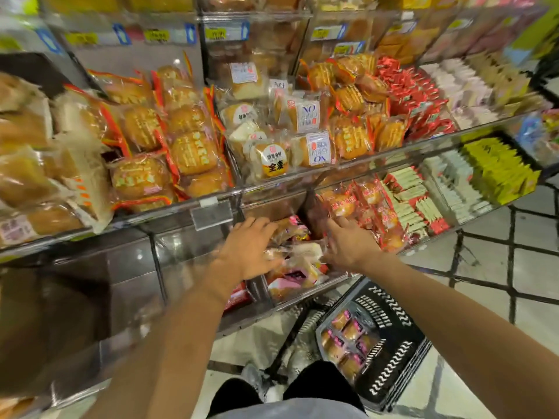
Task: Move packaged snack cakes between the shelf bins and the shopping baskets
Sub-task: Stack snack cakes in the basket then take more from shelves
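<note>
Both hands are in the clear acrylic lower shelf bin [305, 293] at frame centre, over a pile of pink-and-white wrapped snack cakes [298, 273].

Left hand [251, 249]: palm down on the left side of the pile, fingers curled over a clear-wrapped cake at the top. Motion blur there, so I can't tell whether it's actually gripping or just resting.

Right hand [348, 244]: fingers extended forward and slack, reaching toward the back of the bin, tips near the red-wrapped round cakes [373, 213] in the next compartment to the right. Nothing visibly held.

Black plastic shopping basket [384, 340] sits on the floor at lower right of frame, just right of the person's dark shorts [302, 391]. Several pink-labelled wrapped cakes [348, 340] lie in its left half.

Upper shelf bins across the middle of frame:
- left: orange-trimmed packs of golden round cakes [169, 146]
- centre: white-labelled bread packs [278, 137]
- right of that: small red packets [420, 98]

Far right of frame, lower shelf: yellow-green boxed snacks [499, 167].
</note>
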